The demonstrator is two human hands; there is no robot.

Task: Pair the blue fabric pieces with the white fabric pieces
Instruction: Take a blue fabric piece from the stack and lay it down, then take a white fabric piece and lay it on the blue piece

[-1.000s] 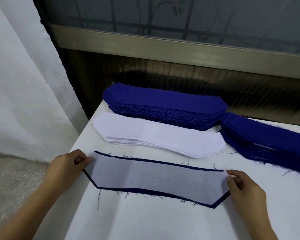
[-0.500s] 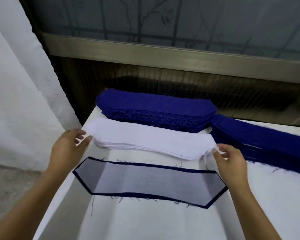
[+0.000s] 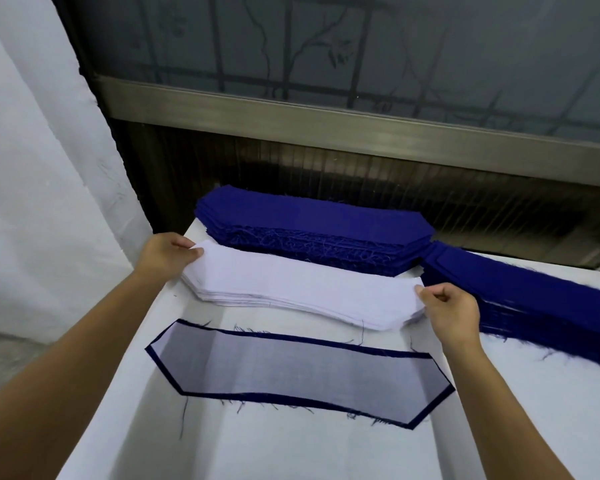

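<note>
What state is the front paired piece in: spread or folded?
Spread flat: the white piece lies open on the blue piece, with the blue edge showing all round.

The white stack (image 3: 302, 285) lies between the blue stack (image 3: 312, 216) and a flat white-on-blue pair (image 3: 298, 372)

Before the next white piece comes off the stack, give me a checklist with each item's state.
1. Left hand pinches the left end of the white stack: ok.
2. Right hand pinches its right end: ok.
3. Only the top white piece is taken: cannot tell.
4. Finished pair lies flat in front, blue border showing all round: ok.
5. Blue stack lies behind the white stack, neither hand on it: ok.
6. Bare blue piece laid out in front: not ok, none there.
</note>
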